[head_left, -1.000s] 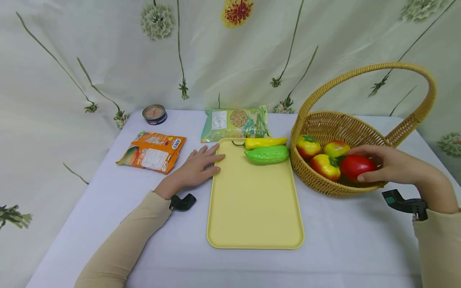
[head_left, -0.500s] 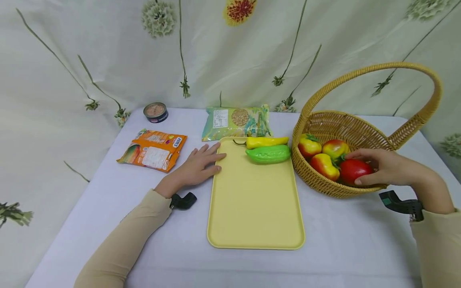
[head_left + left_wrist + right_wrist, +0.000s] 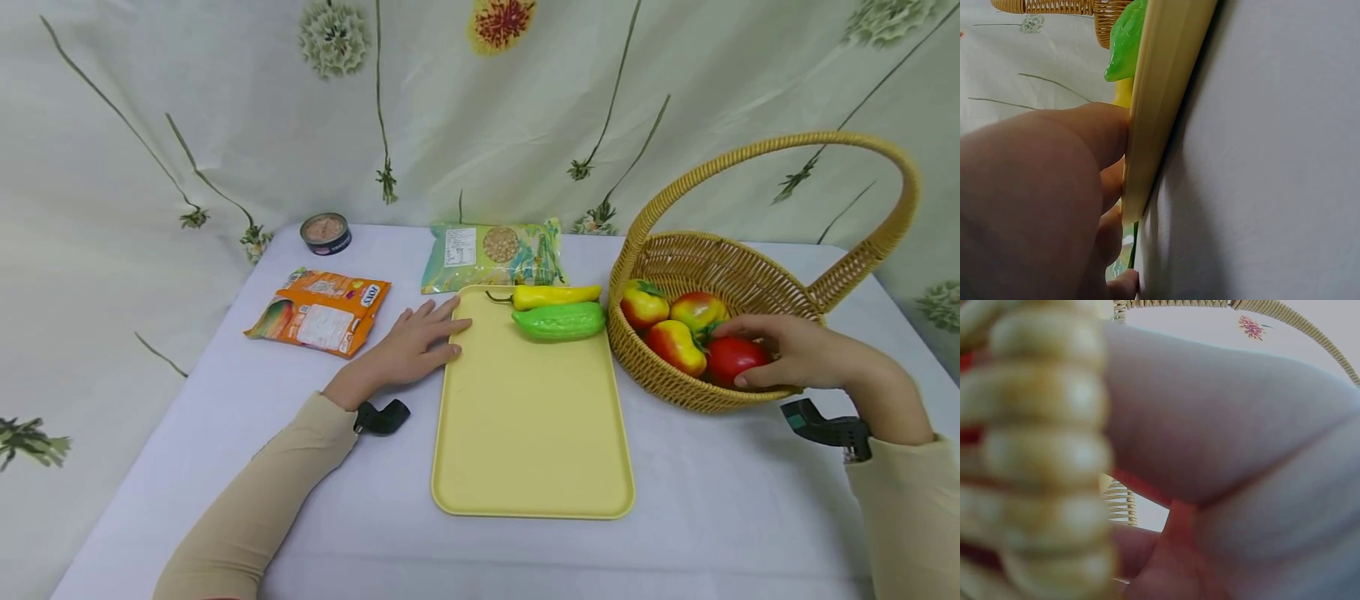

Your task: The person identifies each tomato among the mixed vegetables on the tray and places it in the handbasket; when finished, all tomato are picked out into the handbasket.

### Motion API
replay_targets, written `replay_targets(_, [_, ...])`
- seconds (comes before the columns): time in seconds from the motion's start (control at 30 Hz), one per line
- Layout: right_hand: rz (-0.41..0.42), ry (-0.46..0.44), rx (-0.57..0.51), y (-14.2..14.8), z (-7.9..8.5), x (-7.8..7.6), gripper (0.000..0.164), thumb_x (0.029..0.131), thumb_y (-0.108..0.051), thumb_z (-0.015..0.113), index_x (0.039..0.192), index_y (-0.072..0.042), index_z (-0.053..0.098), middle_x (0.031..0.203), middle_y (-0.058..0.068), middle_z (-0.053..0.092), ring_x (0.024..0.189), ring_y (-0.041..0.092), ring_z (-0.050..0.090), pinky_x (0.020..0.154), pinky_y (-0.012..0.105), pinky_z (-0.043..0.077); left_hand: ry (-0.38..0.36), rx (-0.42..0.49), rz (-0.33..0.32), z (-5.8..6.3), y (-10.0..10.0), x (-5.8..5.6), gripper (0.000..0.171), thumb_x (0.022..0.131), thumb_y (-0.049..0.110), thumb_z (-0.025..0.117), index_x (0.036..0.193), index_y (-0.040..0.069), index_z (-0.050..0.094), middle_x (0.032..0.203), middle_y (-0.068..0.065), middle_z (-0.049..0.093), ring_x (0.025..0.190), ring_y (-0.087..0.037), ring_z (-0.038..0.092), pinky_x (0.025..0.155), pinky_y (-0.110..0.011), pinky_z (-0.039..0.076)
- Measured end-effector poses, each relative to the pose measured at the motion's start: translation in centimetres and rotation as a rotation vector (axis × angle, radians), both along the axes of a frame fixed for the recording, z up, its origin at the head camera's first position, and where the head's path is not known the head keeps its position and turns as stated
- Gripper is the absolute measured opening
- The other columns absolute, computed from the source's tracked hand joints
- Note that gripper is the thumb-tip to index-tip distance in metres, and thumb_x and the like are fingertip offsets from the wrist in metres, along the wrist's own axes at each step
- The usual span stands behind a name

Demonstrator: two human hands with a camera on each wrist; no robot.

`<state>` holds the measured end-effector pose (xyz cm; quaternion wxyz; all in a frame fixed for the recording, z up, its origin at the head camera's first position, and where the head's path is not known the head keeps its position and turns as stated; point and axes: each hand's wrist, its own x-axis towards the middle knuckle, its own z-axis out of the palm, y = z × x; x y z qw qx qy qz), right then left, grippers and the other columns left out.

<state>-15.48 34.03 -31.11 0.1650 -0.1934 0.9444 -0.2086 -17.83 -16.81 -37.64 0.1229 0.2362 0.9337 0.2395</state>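
Observation:
My right hand [image 3: 802, 354] reaches over the near rim of the wicker basket [image 3: 660, 383], thumb and fingers curled round a glossy red tomato-like fruit [image 3: 731, 360]. Several red-and-yellow fruits [image 3: 675, 346] with green leafy tops lie beside it. In the right wrist view, blurred wicker [image 3: 1041, 456] covers much of that grip. My left hand [image 3: 405, 350] rests with extended fingers on the left edge of the yellow tray [image 3: 532, 433]; its fingers touch the tray's side [image 3: 1160, 94] in the left wrist view. A yellow chili pepper [image 3: 555, 297] and a green bitter melon [image 3: 558, 322] lie at the tray's far end.
An orange snack packet [image 3: 318, 312] lies left of the tray, with a small open can [image 3: 326, 233] behind it. A greenish bag [image 3: 491, 257] lies past the tray's far edge. The basket's tall handle [image 3: 772, 150] arches above its bowl.
My right hand and the red fruit have shifted slightly left inside the basket. My left hand stays on the tray edge, and the head view has moved a little.

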Motion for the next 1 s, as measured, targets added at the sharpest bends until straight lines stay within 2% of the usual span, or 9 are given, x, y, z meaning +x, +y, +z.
replay_targets(0.57, [-0.003, -0.004, 0.020, -0.29, -0.14, -0.13, 0.056, 0.083, -0.022, 0.084, 0.132, -0.007, 0.063, 0.127, 0.022, 0.063, 0.108, 0.034, 0.058, 0.081, 0.040, 0.055, -0.004, 0.009, -0.011, 0.30, -0.18, 0.03, 0.052, 0.105, 0.035, 0.052, 0.154, 0.017, 0.048, 0.173, -0.009, 0.016, 0.158, -0.047, 0.007, 0.125, -0.068, -0.001])
replay_targets(1.0, [-0.044, -0.034, 0.005, -0.04, -0.23, -0.20, 0.055, 0.087, -0.023, 0.081, 0.135, -0.006, 0.061, 0.132, 0.028, 0.060, 0.113, 0.041, 0.055, 0.082, 0.051, 0.058, -0.012, -0.007, -0.006, 0.14, -0.06, -0.09, 0.053, 0.105, 0.035, 0.052, 0.155, 0.018, 0.046, 0.173, -0.007, 0.016, 0.159, -0.045, 0.006, 0.125, -0.068, -0.001])
